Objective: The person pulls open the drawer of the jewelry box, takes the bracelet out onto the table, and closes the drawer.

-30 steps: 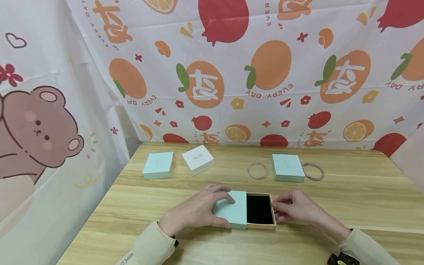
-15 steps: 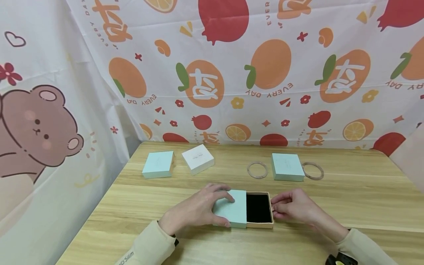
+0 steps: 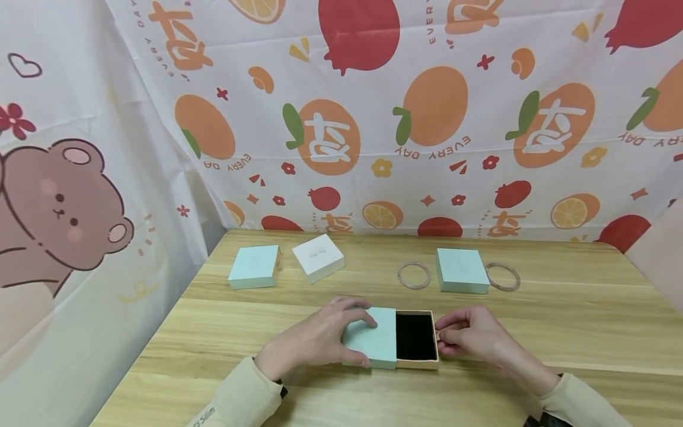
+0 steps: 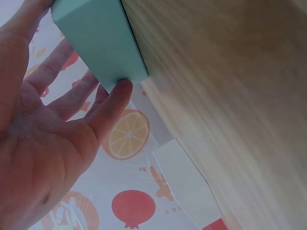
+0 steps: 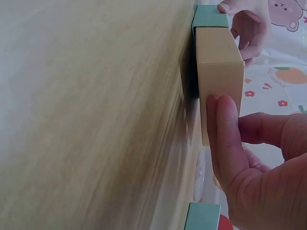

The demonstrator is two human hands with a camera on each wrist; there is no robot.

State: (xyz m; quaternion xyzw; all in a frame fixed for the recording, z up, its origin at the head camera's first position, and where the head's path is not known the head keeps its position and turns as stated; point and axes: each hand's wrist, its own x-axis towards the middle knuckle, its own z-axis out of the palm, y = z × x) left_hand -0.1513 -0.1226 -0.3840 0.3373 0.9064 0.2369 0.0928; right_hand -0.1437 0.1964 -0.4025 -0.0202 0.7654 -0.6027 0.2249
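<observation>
In the head view a mint-green sliding gift box (image 3: 376,341) lies on the table with its cardboard drawer (image 3: 417,365) pulled partway out to the right. Black padding (image 3: 416,336) lines the drawer, with nothing on its visible part. My left hand (image 3: 320,338) grips the green sleeve, thumb on the near side and one finger on top. At the drawer's right end, my right hand (image 3: 472,335) pinches a small pull tab. Seen from the right wrist, fingertips (image 5: 225,108) touch the drawer's end face, and the tab is hidden there.
Further back stand a mint-green box (image 3: 254,267), a white box (image 3: 318,258) and another mint-green box (image 3: 462,270). One bangle (image 3: 400,277) lies left of that last box, another (image 3: 517,279) at its right side. A fruit-patterned cloth (image 3: 384,196) hangs behind the table.
The drawer has slid slightly left into the sleeve, with my right hand moving along with it. My left hand stays in place on the sleeve.
</observation>
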